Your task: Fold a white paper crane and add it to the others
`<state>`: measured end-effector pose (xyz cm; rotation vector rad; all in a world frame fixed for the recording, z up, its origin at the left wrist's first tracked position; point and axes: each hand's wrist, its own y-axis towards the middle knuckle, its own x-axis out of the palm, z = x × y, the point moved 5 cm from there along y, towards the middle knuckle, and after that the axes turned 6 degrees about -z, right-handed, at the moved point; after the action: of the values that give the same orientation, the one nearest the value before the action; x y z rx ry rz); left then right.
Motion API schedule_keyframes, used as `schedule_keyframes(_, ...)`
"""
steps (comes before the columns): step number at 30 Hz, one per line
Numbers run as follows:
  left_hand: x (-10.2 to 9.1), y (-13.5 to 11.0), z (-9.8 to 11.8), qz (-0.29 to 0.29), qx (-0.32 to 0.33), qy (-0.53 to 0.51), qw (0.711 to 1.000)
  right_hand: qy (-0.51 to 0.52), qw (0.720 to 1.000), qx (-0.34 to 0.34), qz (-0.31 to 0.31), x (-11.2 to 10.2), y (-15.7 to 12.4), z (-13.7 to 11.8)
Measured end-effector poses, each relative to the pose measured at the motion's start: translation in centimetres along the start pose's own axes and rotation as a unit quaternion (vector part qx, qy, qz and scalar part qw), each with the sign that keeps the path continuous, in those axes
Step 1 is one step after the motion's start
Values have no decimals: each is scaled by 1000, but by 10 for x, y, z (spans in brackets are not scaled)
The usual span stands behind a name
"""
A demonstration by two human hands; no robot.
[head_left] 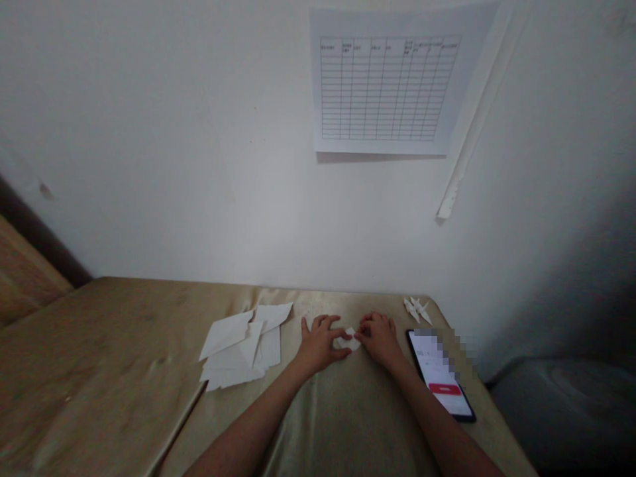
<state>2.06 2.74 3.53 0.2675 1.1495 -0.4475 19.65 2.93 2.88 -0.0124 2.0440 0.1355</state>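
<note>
Small white folded paper piece [352,344] lay between the two hands, on the glossy tan tabletop [342,430] with its soft, leather-like cover. The left hand [318,348] was spread fairly wide, its index fingertip on the paper and its thumb apart from that finger, near the lower edge. The right hand [380,338] was more curled, index finger and thumb drawn close at the paper's right edge; whether they truly pinched it, I could not tell.

The piece looked very light and thin, probably crisp along its creases yet easy to bend, crush or tear. It would likely slide on the smooth cover, so a light grip at opposite edges, or one fingertip pressing it flat, seemed the safest hold; the narrow corners would bear the least force.

To the left lay a loose, overlapping pile of flat white paper sheets [238,356]. Beyond the right hand sat small, pointed white paper figures [417,309], just behind a black-edged smartphone [422,358] with a lit screen.
</note>
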Motion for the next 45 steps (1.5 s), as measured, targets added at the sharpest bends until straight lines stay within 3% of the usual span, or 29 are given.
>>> schedule_keyframes(10,8,0,2,23,10,16,1000,-71,997,-6,25,10,-5,-3)
schedule_keyframes(24,2,6,-13,-3,-8,6,1000,-4,1000,-22,19,0,-9,-5)
schedule_keyframes(45,4,7,-15,-9,-18,17,1000,-10,998,-19,-54,-2,-15,-10)
